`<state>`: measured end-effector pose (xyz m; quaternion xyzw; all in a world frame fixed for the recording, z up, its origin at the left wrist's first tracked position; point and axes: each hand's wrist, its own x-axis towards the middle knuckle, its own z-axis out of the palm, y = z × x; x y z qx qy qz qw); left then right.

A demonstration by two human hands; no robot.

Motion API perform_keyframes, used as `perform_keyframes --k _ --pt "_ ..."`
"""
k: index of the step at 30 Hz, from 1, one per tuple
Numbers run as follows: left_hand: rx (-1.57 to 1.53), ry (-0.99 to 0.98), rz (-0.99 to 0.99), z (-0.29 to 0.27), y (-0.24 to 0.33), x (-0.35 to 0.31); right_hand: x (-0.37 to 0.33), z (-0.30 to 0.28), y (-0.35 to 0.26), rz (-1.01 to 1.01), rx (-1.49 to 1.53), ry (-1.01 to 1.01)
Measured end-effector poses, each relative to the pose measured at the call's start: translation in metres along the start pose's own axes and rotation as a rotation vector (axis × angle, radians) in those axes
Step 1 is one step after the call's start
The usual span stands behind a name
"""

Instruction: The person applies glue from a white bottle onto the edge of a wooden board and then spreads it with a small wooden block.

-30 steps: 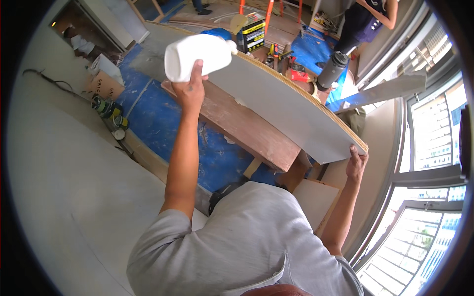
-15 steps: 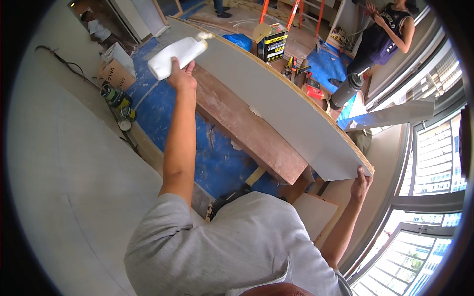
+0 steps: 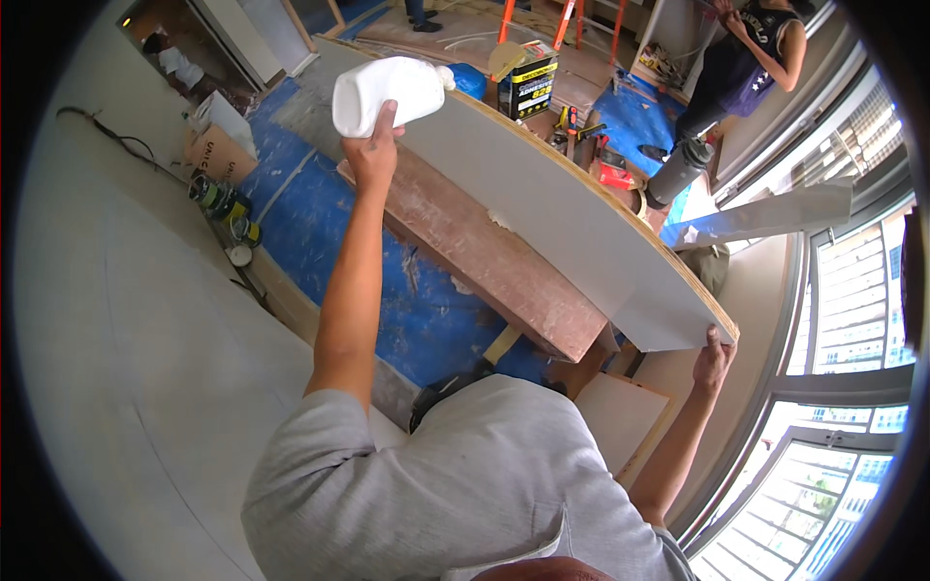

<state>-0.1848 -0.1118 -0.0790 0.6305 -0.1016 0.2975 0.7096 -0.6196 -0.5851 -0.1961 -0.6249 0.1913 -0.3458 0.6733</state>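
Note:
My left hand [image 3: 374, 155] is closed round a white plastic bottle [image 3: 389, 95]. The bottle lies tilted on its side, its nozzle end [image 3: 446, 77] toward the top edge of a long grey-white panel [image 3: 552, 203]. That panel stands on edge across the view, its plywood edge [image 3: 605, 192] facing up. At the panel's right end, my right hand [image 3: 714, 363] grips the corner, with the thumb on the near face. A long, dusty reddish-brown wooden piece [image 3: 494, 257] lies along the panel's near side.
Behind the panel are an adhesive can [image 3: 529, 82], hand tools [image 3: 572, 124], a grey flask [image 3: 680, 174] and an orange ladder [image 3: 572, 24]. A person [image 3: 751, 58] stands at the far right; another [image 3: 174, 63] is at the far left. Blue sheeting [image 3: 300, 218] covers the floor; windows [image 3: 852, 310] line the right.
My left hand has moved the bottle to the right and slightly up, turning it, so its nozzle is farther along the panel's edge. My right hand keeps its grip on the panel's corner.

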Motion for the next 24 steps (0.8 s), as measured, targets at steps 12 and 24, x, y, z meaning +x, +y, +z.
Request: perform_keyframes --k 12,24 --pt "0.079 -0.105 0.039 0.006 0.011 -0.005 0.005 -0.023 0.02 -0.026 0.015 -0.069" --pt "0.025 -0.172 0.051 0.021 0.037 -0.027 0.006 -0.027 0.025 -0.036 0.026 -0.09"
